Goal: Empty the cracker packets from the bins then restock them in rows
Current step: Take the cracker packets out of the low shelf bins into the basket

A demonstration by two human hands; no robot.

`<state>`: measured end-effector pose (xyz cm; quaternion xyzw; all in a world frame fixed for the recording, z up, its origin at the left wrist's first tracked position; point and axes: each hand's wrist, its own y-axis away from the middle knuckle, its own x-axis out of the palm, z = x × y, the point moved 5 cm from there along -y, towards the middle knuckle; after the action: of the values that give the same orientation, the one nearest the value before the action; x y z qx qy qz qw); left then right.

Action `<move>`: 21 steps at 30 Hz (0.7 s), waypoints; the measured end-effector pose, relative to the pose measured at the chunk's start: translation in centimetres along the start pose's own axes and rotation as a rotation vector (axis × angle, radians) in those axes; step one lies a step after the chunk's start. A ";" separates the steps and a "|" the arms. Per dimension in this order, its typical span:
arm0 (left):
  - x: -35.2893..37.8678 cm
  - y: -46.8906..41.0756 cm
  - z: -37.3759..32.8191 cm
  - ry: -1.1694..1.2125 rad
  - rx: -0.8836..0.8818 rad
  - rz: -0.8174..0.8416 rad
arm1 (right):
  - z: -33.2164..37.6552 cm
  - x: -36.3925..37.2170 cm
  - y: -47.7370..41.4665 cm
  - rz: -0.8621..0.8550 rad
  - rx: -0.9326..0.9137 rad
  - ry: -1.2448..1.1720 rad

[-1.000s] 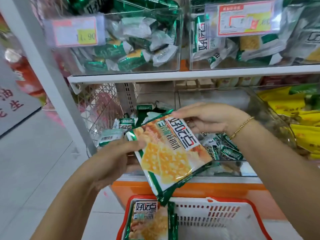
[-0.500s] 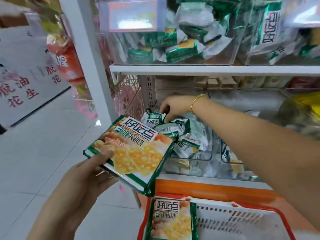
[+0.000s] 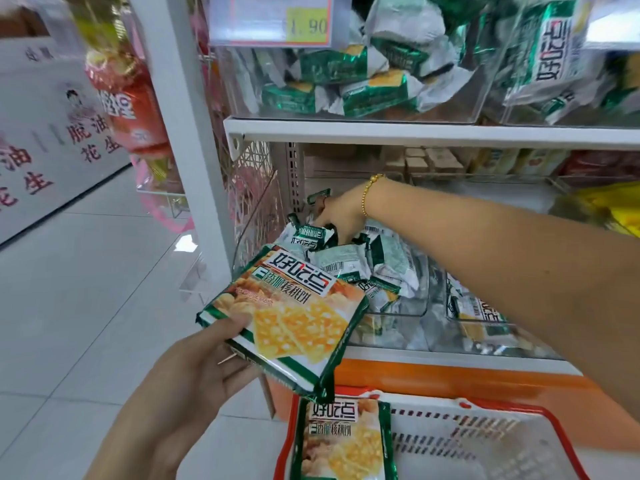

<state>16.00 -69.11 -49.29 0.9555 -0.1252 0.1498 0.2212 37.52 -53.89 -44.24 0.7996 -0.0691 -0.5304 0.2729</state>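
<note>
My left hand (image 3: 194, 372) holds a large green-edged cracker packet (image 3: 291, 320) in front of the lower shelf, thumb on its top face and fingers underneath. My right hand (image 3: 341, 213) reaches deep into the clear lower bin (image 3: 412, 311), its fingers curled among the small green-and-white cracker packets (image 3: 346, 261) piled there; what the fingertips hold is hidden. Another large packet (image 3: 343, 441) lies in the red-rimmed white basket (image 3: 485, 441) below.
A second clear bin (image 3: 485, 323) with packets stands to the right on the same shelf. The upper shelf (image 3: 415, 133) carries clear bins of similar packets behind a price tag (image 3: 273, 19). A white upright post (image 3: 187, 116) stands left, open tiled aisle floor (image 3: 69, 289) beyond.
My right hand left the large packet and reached into the back of the lower bin. My left hand now carries the large packet alone, lower and to the left. The view shifted left.
</note>
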 end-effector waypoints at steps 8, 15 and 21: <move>0.9 0.2 -0.3 0.093 0.024 -0.043 | -1.1 -1.0 3.2 -0.074 0.002 -0.044; 1.4 0.2 0.2 0.167 0.039 -0.060 | -0.3 -0.5 3.9 -0.038 0.016 0.058; 1.0 0.2 0.3 0.174 0.068 -0.061 | -0.7 -0.9 5.2 -0.342 0.112 -0.057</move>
<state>16.94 -69.62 -49.09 0.9492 -0.0711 0.2296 0.2032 38.67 -57.64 -40.69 0.7984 0.0308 -0.5868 0.1317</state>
